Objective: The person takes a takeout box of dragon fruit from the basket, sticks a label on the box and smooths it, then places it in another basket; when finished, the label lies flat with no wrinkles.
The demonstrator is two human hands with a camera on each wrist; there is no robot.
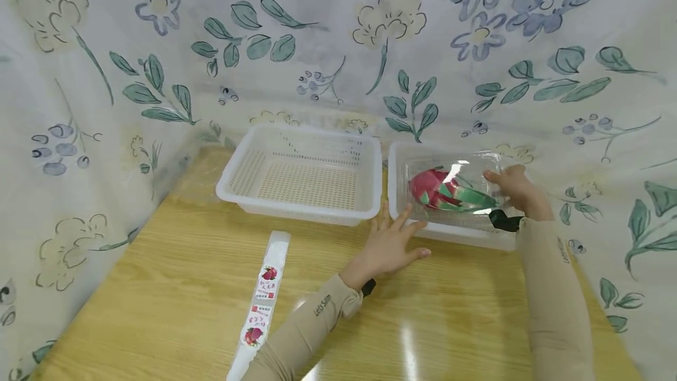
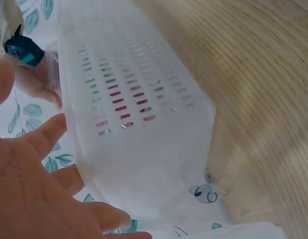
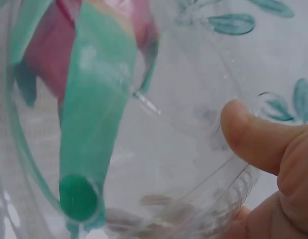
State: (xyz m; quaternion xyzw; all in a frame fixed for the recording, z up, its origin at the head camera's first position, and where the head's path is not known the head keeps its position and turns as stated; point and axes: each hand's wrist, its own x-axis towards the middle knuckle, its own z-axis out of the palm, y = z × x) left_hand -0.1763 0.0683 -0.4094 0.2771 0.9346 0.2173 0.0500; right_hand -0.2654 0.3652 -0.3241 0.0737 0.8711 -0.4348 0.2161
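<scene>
Clear plastic is clamped between thumb and fingers of the right hand (image 1: 515, 186): a box (image 1: 478, 163) enclosing a pink-and-green dragon fruit (image 1: 432, 188), held within the white slotted basket (image 1: 465, 236) on the right. That basket's near-left corner is touched by the spread fingers of the left hand (image 1: 388, 247); a label strip (image 1: 262, 296) is laid on the table (image 1: 433, 322).

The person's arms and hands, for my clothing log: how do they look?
The left sleeve and right sleeve are beige with dark lettering; the left seems to read "Let's Slim". The left wrist device and right wrist device are dark, the latter teal-marked. The left hand and right hand are ungloved.
</scene>
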